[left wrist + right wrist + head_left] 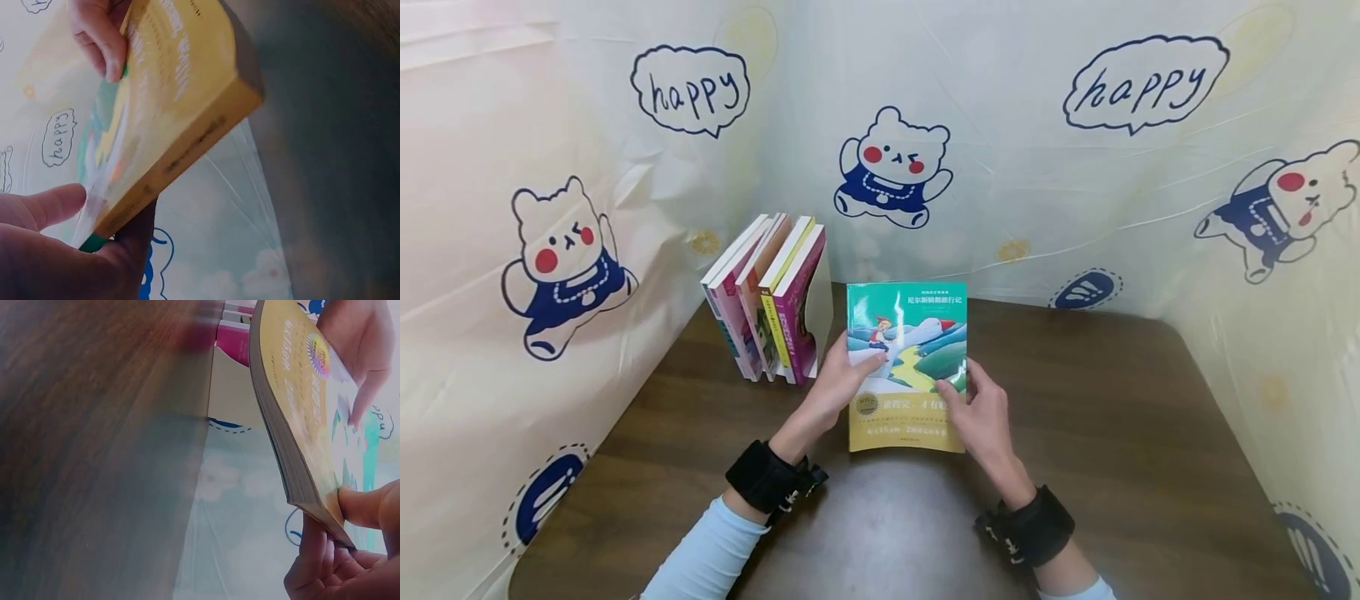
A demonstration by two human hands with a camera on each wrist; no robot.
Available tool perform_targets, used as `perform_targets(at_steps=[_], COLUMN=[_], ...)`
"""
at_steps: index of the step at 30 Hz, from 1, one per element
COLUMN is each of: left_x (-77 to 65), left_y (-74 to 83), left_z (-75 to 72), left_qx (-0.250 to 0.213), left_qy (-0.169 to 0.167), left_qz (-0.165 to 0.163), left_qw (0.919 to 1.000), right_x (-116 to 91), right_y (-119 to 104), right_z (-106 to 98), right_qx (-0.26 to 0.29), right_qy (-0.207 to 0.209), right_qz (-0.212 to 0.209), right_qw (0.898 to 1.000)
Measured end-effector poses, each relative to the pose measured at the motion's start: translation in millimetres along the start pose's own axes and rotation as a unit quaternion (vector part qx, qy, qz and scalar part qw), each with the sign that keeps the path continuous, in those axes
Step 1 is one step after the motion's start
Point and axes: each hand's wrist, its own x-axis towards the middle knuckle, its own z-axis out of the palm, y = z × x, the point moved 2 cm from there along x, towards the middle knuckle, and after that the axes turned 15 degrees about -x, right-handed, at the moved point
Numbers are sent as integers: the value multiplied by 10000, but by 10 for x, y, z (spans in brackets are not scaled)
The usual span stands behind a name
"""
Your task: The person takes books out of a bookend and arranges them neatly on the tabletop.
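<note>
Left hand (835, 383) clamped on the left edge of the book (907, 367), right hand (987, 412) clamped on its right edge. Book is held over the tabletop (1097, 417), just right of the standing books (778, 312). Head view shows front cover (917, 377); left wrist adds lettered spine (181, 156), right wrist page edges (281, 440).

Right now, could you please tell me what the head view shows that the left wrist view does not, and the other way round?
Only the head view shows the row of standing books, the black wristbands and the blue sleeves. Only the left wrist view shows the spine of the held book. Both show that book, the left hand and the right hand gripping it, and the curtain printed with "happy".
</note>
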Motion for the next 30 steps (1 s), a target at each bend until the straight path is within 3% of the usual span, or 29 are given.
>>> perform_targets(at_steps=[6,13,16,30], left_x=[-13,-33,-31,36], left_y=[16,19,20,12], left_z=[16,-68,-94,-75], left_qx=[36,878,1027,1237], left_qy=[-344,-644,-760,-534], left_qz=[-177,-86,-81,77], left_qw=[9992,9940,9918,9909], right_x=[23,61,81,122], right_y=[68,99,102,145], right_z=[-48,-100,-119,-203], right_qx=[206,90,107,-401], right_qy=[-96,-55,-71,-228], right_qz=[292,370,409,301], right_qw=[9993,9993,9991,9985])
